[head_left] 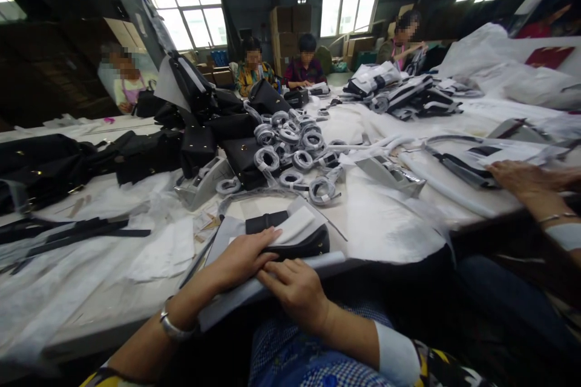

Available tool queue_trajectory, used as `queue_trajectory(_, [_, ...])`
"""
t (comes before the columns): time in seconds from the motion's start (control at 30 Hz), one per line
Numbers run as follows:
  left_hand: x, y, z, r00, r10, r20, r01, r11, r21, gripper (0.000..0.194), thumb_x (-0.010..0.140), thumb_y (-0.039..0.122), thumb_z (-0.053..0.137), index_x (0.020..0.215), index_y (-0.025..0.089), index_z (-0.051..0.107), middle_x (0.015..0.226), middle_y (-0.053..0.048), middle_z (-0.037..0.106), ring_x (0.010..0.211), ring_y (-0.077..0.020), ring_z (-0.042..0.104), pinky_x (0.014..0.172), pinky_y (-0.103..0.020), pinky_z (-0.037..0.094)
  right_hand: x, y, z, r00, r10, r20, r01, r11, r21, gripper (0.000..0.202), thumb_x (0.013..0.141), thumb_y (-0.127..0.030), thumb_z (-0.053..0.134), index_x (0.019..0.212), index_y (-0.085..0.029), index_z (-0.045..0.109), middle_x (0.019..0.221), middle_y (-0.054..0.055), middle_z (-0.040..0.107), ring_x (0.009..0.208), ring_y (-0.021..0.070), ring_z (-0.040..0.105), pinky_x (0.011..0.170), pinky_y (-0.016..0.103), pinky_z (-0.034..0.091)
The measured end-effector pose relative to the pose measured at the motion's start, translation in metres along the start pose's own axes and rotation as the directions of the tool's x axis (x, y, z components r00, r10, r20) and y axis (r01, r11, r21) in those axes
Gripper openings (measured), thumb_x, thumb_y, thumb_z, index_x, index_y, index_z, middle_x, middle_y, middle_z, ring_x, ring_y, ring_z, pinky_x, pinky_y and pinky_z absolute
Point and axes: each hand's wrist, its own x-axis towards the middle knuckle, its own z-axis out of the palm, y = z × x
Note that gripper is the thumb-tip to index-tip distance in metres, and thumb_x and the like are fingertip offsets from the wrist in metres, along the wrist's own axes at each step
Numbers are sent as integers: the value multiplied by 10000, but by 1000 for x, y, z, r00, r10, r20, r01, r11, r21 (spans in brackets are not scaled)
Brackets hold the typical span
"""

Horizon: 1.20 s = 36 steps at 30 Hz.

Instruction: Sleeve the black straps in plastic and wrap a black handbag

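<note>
A black handbag (293, 249) lies flat at the table's front edge, partly covered by a strip of white padding (297, 227) and resting on a pale wrapping sheet (324, 260). My left hand (240, 258) lies across the bag's left part, fingers stretched out and pressed down on it. Close beside it, my right hand (297, 291) has its fingers curled over the sheet's front edge, which hangs over the table edge. The fingertips of the right hand are partly hidden.
Behind the bag is a heap of wrapped coiled straps (293, 145). Black bags (40, 163) cover the left side, near loose black straps (86, 236). Tape dispensers (391, 174) stand on the table. At right, a co-worker's hands (521, 178) press on another bag. Several people sit opposite.
</note>
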Motion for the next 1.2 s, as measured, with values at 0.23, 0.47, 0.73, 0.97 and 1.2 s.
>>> queue_trajectory(0.23, [7,-2,-7,992,-47,120,54,997,-55,494,876,254,553,1368,237,502,1393,-59,515,1264,-228,512,1038,-344,423,5,3,20,998,-3,-65,3,1000,6,216,972,-227,481,1136,-247,619,1027,12,712,803,165,586,606,333,381])
queue_trajectory(0.47, [-1,0,-4,986,-100,133,112,990,-85,534,940,415,438,1439,229,402,1467,-53,430,1336,-207,427,1100,-335,349,-2,29,36,968,-108,-227,140,981,132,221,936,-140,532,1123,-195,634,990,27,739,840,166,636,680,306,491])
queue_trajectory(0.73, [-20,-6,22,999,7,42,-9,998,58,894,767,525,682,1492,218,258,1539,-143,292,1398,-267,316,1106,-415,348,-9,52,39,947,-243,-210,301,899,317,206,932,-149,530,1103,-132,643,1076,71,729,949,172,666,834,286,566])
queue_trajectory(0.97, [-21,-4,40,993,35,-113,-14,983,185,687,879,261,602,1482,263,271,1528,-128,328,1365,-242,383,1075,-422,404,-43,72,-22,972,-128,-196,167,965,200,322,881,-60,571,1179,-168,631,1153,58,708,1096,184,619,994,361,484])
queue_trajectory(1.2, [-22,14,39,992,-16,-123,40,981,192,732,838,90,569,1483,263,270,1539,-140,301,1390,-277,331,1092,-485,366,-77,101,-33,963,155,-219,-154,988,23,352,827,-9,611,1129,-182,664,1046,104,698,1036,251,596,895,423,525])
